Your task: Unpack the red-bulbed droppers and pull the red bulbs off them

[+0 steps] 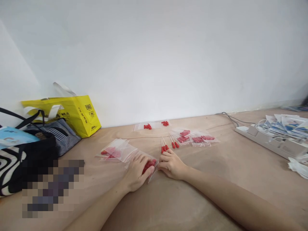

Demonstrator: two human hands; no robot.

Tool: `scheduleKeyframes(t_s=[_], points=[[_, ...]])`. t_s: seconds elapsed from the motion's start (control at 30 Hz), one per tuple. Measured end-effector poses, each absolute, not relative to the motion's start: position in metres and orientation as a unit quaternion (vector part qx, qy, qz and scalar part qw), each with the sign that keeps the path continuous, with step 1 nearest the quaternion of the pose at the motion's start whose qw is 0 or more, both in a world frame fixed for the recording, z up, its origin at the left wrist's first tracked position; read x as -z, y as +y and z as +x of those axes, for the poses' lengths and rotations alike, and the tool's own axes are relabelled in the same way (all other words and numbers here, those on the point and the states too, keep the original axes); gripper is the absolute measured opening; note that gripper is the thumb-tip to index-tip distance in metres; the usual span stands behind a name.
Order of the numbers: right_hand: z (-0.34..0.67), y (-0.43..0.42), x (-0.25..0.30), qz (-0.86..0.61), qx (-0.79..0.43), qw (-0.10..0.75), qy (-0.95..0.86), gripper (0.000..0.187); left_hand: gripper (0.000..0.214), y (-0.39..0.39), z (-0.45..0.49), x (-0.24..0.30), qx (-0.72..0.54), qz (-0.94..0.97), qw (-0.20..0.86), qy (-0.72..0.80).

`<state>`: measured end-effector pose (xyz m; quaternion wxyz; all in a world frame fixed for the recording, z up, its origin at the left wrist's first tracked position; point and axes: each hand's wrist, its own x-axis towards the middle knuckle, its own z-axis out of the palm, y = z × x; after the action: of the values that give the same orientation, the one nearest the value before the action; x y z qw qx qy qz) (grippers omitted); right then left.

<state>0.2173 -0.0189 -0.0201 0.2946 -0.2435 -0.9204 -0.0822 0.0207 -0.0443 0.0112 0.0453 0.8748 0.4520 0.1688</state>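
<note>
My left hand [136, 171] and my right hand [171, 164] meet on the tan table [216, 166] over a small clear zip bag [149, 166] filled with red caps. Both hands have their fingers closed on that bag, the left from the left side, the right pinching its right edge. Just beyond my right hand lie a few white sticks with red tips [164, 146], and two more sticks [174, 142] beside them. A pile of clear bags [115, 150] with red pieces sits left of my left hand.
Several filled bags [194, 137] lie further back, and two flat bags [155, 125] near the white wall. A yellow bag [72, 114], a striped bag [60, 133] and a black bag [31, 157] stand at the left. A white power strip [269, 141] with printed packets [288, 125] is at the right.
</note>
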Motion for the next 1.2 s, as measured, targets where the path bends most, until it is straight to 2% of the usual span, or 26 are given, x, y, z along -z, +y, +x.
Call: scheduleKeyframes(t_s=[0.13,0.3,0.53,0.67,0.73,0.97,1.13,1.2], points=[[0.229,-0.022,0.017,-0.251,0.047,0.287,-0.923,0.018,0.050,-0.046,0.006,-0.013,-0.097,0.916,0.044,0.387],[0.227,-0.027,0.016,-0.296,0.008,0.284,-0.912,0.018,0.052,-0.045,0.006,-0.010,-0.039,0.902,0.096,0.418],[0.209,-0.033,0.017,-0.438,-0.038,0.276,-0.854,0.010,0.055,-0.048,0.013,-0.006,-0.076,0.904,0.099,0.408],[0.209,-0.032,0.020,-0.456,-0.073,0.292,-0.837,0.037,0.050,-0.048,0.010,-0.006,-0.116,0.891,0.101,0.427],[0.211,-0.030,0.023,-0.449,-0.080,0.312,-0.834,0.040,0.046,-0.046,0.006,-0.006,-0.136,0.884,0.107,0.434],[0.212,-0.030,0.021,-0.309,-0.199,0.398,-0.840,0.032,0.047,-0.043,0.003,-0.002,-0.156,0.872,0.139,0.443],[0.214,-0.031,0.010,-0.299,-0.248,0.370,-0.844,0.015,0.044,-0.046,0.008,0.000,-0.173,0.868,0.140,0.445],[0.214,-0.030,0.009,-0.308,-0.253,0.359,-0.844,0.014,0.043,-0.046,0.008,0.000,-0.176,0.864,0.140,0.450]])
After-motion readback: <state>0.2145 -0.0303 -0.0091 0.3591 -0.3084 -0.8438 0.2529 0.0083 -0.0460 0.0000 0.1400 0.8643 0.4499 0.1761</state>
